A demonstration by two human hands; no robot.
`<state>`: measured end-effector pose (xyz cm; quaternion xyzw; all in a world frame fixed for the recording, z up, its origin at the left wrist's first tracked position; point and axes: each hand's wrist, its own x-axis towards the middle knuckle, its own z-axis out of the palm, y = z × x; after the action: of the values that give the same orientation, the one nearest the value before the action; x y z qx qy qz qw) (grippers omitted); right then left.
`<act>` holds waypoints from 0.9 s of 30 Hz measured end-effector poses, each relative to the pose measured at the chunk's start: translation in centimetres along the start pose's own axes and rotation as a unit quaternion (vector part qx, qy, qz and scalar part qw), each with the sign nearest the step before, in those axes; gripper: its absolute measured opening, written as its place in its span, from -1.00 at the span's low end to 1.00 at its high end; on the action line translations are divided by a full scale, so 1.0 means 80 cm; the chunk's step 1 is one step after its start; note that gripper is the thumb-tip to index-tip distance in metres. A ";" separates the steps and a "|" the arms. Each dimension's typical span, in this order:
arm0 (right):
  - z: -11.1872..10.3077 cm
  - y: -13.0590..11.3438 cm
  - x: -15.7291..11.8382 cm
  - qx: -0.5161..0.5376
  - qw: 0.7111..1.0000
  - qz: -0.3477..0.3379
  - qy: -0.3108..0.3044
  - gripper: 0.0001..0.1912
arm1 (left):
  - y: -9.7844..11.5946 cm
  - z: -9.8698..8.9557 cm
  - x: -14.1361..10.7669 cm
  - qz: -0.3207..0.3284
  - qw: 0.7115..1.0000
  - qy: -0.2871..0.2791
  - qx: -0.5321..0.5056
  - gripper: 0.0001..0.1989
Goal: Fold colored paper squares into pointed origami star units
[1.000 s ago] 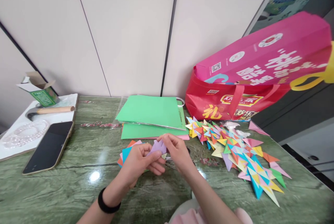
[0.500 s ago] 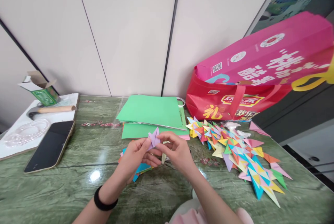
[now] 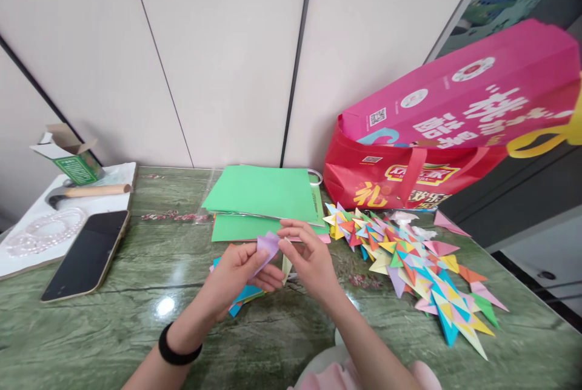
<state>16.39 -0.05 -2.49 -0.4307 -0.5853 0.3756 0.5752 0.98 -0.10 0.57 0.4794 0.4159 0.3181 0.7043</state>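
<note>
My left hand (image 3: 234, 272) pinches a small folded piece of purple paper (image 3: 268, 247) between thumb and fingers, holding it above the table. Close beside the paper's right edge is my right hand (image 3: 311, 259), its thumb and fingers bent and apart. Whether its thumb touches the paper I cannot tell. A pale yellow piece (image 3: 286, 264) shows just under the right thumb; whether it is held or lies behind is unclear. Below my left hand, a pile of coloured paper (image 3: 248, 294) is partly hidden.
Green sheets (image 3: 264, 193) lie behind my hands. To the right are many folded paper triangles (image 3: 404, 250) and a red bag (image 3: 364, 174) with a pink bag (image 3: 409, 111). At left are a phone (image 3: 86, 256), a hammer (image 3: 97, 190), beads (image 3: 45, 229) and a green box (image 3: 75, 162).
The purple paper was a pointed shape gripped by both hands; now it shows a flatter face. My right fingers have spread and lifted slightly from it.
</note>
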 end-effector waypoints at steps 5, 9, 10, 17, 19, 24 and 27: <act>0.001 -0.009 -0.002 0.046 0.998 -0.009 -0.035 -0.91 | 0.001 0.001 -0.003 -0.015 0.996 -0.060 -0.060 -0.70; 0.002 -0.012 -0.005 0.067 0.997 0.021 -0.033 -0.91 | 0.000 -0.002 -0.003 -0.023 0.993 -0.100 -0.052 -0.69; 0.003 -0.011 -0.006 0.068 0.997 0.028 -0.027 -0.89 | 0.000 -0.002 -0.003 -0.025 0.994 -0.100 -0.040 -0.69; 0.003 -0.010 -0.004 0.078 0.996 0.043 -0.026 -0.82 | 0.006 -0.002 -0.001 0.057 0.997 0.027 0.051 -0.67; 0.003 -0.010 -0.003 0.077 0.995 0.054 -0.029 -0.81 | 0.007 -0.004 -0.001 0.067 0.996 0.041 0.041 -0.71; 0.003 -0.007 -0.003 0.060 0.994 0.086 -0.007 -0.79 | 0.005 -0.010 0.002 0.062 0.991 0.104 -0.058 -0.76; 0.002 -0.005 -0.002 0.052 0.995 0.087 -0.015 -0.79 | 0.005 -0.011 0.002 0.070 0.984 0.132 -0.092 -0.72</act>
<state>16.22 -0.36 -2.21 -0.4441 -0.5339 0.4606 0.5528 0.23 0.57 0.75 0.3938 0.4398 0.4640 0.6604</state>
